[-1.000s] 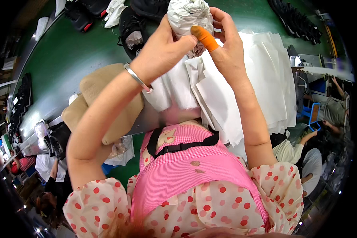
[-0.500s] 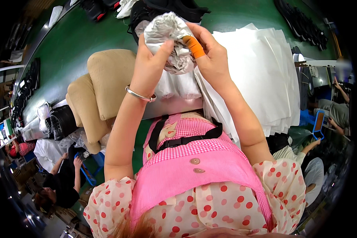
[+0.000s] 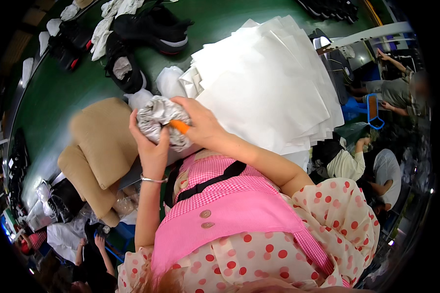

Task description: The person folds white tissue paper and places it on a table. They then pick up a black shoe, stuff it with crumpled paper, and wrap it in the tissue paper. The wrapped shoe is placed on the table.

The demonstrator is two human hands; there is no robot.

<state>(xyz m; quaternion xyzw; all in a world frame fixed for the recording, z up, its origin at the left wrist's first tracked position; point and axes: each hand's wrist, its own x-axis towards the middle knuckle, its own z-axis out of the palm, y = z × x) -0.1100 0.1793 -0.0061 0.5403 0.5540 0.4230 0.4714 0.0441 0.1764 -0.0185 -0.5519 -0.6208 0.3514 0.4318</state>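
Between my two hands is a crumpled ball of whitish paper (image 3: 157, 116). My left hand (image 3: 149, 146) cups its left and lower side, thumb pressed against it. From the right, my right hand (image 3: 200, 119) grips it, an orange finger cover (image 3: 180, 126) on one digit pushing into the folds. Just beyond the ball lie white wrapped bundles (image 3: 170, 81). A black shoe (image 3: 123, 66) with paper stuffed in its opening stands behind them, and another black shoe (image 3: 154, 29) lies on its side farther back.
A tall fanned stack of white paper sheets (image 3: 273, 88) lies to the right. Tan padded cushions (image 3: 105, 141) are at the left. More black shoes (image 3: 66, 49) stand along the green table (image 3: 49, 102). Other people (image 3: 347, 161) sit at both sides.
Both hands have brought the paper ball down and closer to my body. The view has shifted, so the shoes behind show more fully. The ball looks more tightly crumpled.
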